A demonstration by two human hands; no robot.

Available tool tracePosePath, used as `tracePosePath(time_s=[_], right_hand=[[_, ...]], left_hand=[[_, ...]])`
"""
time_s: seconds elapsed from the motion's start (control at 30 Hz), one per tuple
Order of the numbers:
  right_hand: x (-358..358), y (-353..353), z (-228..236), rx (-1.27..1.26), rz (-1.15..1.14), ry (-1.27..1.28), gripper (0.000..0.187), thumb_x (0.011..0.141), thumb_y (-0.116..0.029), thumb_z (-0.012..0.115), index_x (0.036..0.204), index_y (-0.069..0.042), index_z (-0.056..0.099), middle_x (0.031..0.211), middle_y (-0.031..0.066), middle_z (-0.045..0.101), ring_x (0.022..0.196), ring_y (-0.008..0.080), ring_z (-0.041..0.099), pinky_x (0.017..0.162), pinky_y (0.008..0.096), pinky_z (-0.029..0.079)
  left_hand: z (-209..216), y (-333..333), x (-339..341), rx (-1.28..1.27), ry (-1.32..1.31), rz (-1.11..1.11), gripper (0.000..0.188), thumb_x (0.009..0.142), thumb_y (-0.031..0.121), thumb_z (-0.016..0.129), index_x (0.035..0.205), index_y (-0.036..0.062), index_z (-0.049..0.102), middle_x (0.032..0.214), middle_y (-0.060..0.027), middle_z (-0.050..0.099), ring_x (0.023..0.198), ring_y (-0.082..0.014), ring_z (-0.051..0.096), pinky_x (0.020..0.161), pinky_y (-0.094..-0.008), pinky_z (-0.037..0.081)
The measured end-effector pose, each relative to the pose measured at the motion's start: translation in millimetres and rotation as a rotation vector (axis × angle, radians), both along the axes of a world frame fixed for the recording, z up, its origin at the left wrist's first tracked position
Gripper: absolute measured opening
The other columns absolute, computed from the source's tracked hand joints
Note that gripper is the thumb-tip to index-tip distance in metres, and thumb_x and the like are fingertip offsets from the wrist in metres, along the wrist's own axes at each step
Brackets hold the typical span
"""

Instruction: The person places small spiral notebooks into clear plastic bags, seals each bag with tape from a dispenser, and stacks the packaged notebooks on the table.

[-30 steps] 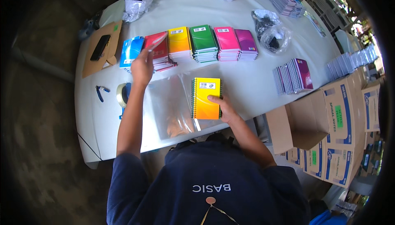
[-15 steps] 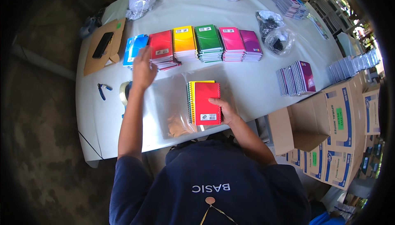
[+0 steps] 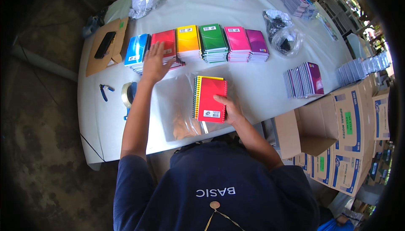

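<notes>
- Overhead, a person in a dark blue shirt stood at a white table (image 3: 261, 83), seen from a camera worn on the head.
- Six stacks of small spiral notebooks sat in a row at the far side of the table: blue stack (image 3: 136, 52), red stack (image 3: 168, 45), yellow stack (image 3: 188, 41), green stack (image 3: 213, 41), pink stack (image 3: 237, 42) and purple stack (image 3: 257, 44).
- The left hand (image 3: 154, 63) reached forward with its grip open, fingers spread flat, resting at the near edge of the red stack and just beside the blue one; it held nothing.
- The left arm was stretched almost straight across the table.
- The right hand (image 3: 230, 110) lay on the lower right corner of a small pile of gathered notebooks (image 3: 209, 99), pressing it down with bent fingers rather than lifting it.
- That pile had a red cover on top, with yellow and green edges showing beneath, and it lay on a clear plastic bag (image 3: 181, 104) close to the person's body.
- Judging by those colours, about half of a one-of-each set appeared collected; blue, pink and purple seemed still to come, and the bag was not yet filled.
- A tape roll (image 3: 128, 94) and small pliers (image 3: 105, 91) lay at the left; open cardboard boxes (image 3: 337, 125) stood at the right.
</notes>
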State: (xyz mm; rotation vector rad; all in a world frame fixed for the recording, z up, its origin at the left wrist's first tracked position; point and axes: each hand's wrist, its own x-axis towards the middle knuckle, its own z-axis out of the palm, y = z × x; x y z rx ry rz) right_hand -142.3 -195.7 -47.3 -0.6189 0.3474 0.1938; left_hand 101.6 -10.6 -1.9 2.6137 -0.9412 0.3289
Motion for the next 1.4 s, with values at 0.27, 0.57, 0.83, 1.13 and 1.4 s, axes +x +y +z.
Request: tracePosePath(time_s=[0.27, 0.57, 0.83, 1.13, 1.4], right_hand=[[0.5, -9.4, -5.0, -0.020, -0.044, -0.022, 0.041, 0.083, -0.021, 0.067, 0.116, -0.003, 0.052, 0.104, 0.0097, 0.062, 0.094, 0.0204, 0.062, 0.080, 0.0374, 0.053], [-1.6, -20.5, -20.2, 0.210, 0.034, 0.048, 0.047, 0.081, -0.022, 0.070, 0.120, -0.003, 0.050, 0.111, 0.0127, 0.059, 0.097, 0.0208, 0.062, 0.081, 0.0370, 0.053], [-2.2, -10.0, 3.6, -0.266, 0.024, -0.158, 0.058, 0.074, -0.011, 0.073, 0.125, -0.001, 0.046, 0.115, 0.0119, 0.058, 0.102, 0.0197, 0.058, 0.089, 0.0353, 0.048], [2.3, 7.6, -11.7, -0.823, -0.135, -0.560, 0.087, 0.063, -0.023, 0.084, 0.133, -0.005, 0.035, 0.120, 0.0107, 0.051, 0.116, 0.0204, 0.045, 0.101, 0.0334, 0.035], [2.2, 12.8, -63.8, -0.869, -0.040, -0.308, 0.081, 0.062, -0.025, 0.087, 0.127, -0.005, 0.043, 0.116, 0.0075, 0.055, 0.108, 0.0181, 0.052, 0.094, 0.0344, 0.042]], left_hand=[[7.6, -27.2, -12.7, -0.047, 0.047, 0.074, 0.026, 0.091, 0.017, 0.052, 0.114, 0.0060, 0.057, 0.102, -0.0178, 0.065, 0.092, -0.0283, 0.064, 0.074, -0.0381, 0.052], [20.4, -26.5, -100.9, -0.786, 0.802, -0.607, 0.023, 0.070, -0.013, 0.060, 0.079, 0.0087, 0.060, 0.096, -0.0048, 0.066, 0.106, -0.0250, 0.055, 0.095, -0.0385, 0.040], [-7.0, -6.8, -156.3, -0.812, 0.762, -0.109, 0.062, 0.071, -0.006, 0.063, 0.129, 0.0103, 0.047, 0.120, -0.0088, 0.056, 0.120, -0.0243, 0.046, 0.105, -0.0387, 0.029], [-63.0, -4.9, -183.7, -1.046, 1.180, -0.239, 0.071, 0.065, 0.004, 0.068, 0.128, 0.0065, 0.035, 0.111, -0.0053, 0.051, 0.104, -0.0158, 0.052, 0.089, -0.0288, 0.044], [-104.1, -14.3, -178.6, -0.884, 1.131, -0.152, 0.073, 0.069, 0.007, 0.077, 0.126, 0.0045, 0.033, 0.113, -0.0075, 0.052, 0.105, -0.0169, 0.052, 0.092, -0.0320, 0.043]])
